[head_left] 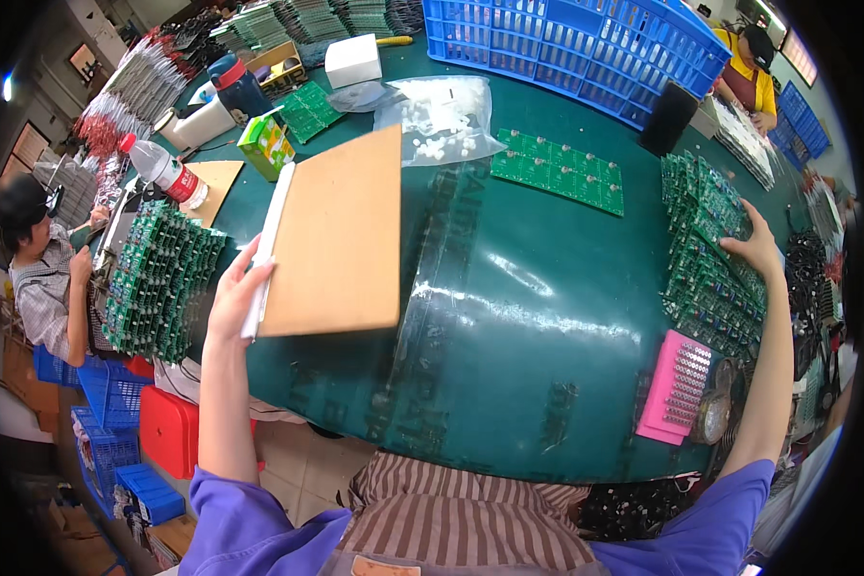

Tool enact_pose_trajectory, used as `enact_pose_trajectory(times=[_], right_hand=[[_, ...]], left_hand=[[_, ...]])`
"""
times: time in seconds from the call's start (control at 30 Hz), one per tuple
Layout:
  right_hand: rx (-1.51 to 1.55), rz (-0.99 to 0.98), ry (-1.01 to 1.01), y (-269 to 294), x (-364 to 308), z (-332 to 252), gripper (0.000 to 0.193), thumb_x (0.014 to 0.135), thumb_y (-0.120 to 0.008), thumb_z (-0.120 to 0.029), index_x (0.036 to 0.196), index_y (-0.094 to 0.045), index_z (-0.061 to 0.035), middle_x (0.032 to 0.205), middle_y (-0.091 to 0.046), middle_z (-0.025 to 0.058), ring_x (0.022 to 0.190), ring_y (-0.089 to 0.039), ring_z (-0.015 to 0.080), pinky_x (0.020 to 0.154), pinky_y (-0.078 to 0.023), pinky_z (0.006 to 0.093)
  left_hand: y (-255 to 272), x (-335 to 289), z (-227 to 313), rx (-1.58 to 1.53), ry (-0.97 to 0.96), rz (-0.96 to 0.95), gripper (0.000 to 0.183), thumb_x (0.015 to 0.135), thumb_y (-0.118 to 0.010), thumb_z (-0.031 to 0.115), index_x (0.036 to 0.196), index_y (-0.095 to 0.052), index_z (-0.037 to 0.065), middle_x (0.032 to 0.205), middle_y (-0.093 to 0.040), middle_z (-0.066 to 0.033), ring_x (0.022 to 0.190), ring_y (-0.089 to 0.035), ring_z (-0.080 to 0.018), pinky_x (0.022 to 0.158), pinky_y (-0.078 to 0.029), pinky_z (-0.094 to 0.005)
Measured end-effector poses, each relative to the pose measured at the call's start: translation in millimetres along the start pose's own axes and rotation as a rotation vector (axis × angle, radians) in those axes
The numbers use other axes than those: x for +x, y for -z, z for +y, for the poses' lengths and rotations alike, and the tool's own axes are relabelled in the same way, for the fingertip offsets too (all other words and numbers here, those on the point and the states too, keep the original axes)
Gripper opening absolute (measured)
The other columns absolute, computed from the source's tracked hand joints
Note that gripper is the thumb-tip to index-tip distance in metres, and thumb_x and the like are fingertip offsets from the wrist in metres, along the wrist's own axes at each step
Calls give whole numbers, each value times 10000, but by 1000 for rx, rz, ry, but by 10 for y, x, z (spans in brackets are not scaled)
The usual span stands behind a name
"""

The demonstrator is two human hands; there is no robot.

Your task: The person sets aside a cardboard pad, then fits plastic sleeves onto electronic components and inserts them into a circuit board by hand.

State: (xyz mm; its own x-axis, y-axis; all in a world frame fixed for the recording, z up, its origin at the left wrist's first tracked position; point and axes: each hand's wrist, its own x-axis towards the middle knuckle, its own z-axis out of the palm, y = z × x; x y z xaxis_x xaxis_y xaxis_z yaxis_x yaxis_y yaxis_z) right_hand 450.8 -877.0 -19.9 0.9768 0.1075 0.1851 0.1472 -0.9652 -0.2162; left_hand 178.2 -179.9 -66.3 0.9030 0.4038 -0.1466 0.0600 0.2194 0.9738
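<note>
My left hand (237, 293) is closed on the white strip along one edge of a flat tan board (341, 245), holding it tilted above the table. At the right, my right hand (758, 252) reaches over a stack of green circuit boards (693, 226), its thumb and fingers gripping the edge of a circuit board there. A panel of joined green circuit boards (559, 173) lies flat between the two hands, farther back. Below the right stack sits a pink block (664, 389) with rows of small metal parts, beside a round container (713, 415).
Another circuit board stack (154, 288) stands left. Behind are a clear bag of white pieces (446, 115), a green carton (267, 146), a plastic bottle (168, 173), a dark blue flask (238, 88) and a large blue crate (576, 53). Co-workers sit left (43, 250) and far right (754, 72).
</note>
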Motion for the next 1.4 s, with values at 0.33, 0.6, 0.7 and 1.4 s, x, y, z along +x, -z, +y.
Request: enact_pose_trajectory(times=[0.33, 0.6, 0.7, 1.4], right_hand=[[-246, 267, 254, 186, -199, -237, 783, 517, -827, -206, 1184, -437, -83, 1075, -553, 106, 1048, -498, 304, 892, -342, 374], [140, 415, 411, 296, -672, -1598, 570, 609, -772, -73, 1086, -467, -10, 969, -543, 137, 850, -541, 302, 763, -438, 352], [-42, 316, 624, 189, -1144, -2441, 424, 559, -771, -92, 881, -507, -18, 784, -516, 107, 697, -521, 307, 608, -422, 377], [370, -271, 706, -926, -2389, -3397, 273, 710, -715, -263, 837, -549, -88, 761, -478, 46, 733, -517, 203, 624, -411, 310]], left_hand=[[-209, 449, 219, -36, -30, -97, 636, 797, -635, 23, 1359, -337, 2, 1074, -615, -128, 861, -629, -136, 760, -507, -251], [785, -510, 345, 140, -59, 20, 668, 770, -647, 29, 1349, -323, -53, 1127, -595, -133, 939, -611, -143, 840, -477, -271], [791, -753, 645, 284, -220, 142, 650, 773, -647, 44, 1342, -345, -50, 1124, -596, -122, 941, -606, -136, 862, -462, -279], [1096, -972, 1019, 1877, -363, 759, 538, 742, -595, -3, 1259, -521, 130, 1230, -503, -148, 1173, -448, -308, 953, -373, -372]])
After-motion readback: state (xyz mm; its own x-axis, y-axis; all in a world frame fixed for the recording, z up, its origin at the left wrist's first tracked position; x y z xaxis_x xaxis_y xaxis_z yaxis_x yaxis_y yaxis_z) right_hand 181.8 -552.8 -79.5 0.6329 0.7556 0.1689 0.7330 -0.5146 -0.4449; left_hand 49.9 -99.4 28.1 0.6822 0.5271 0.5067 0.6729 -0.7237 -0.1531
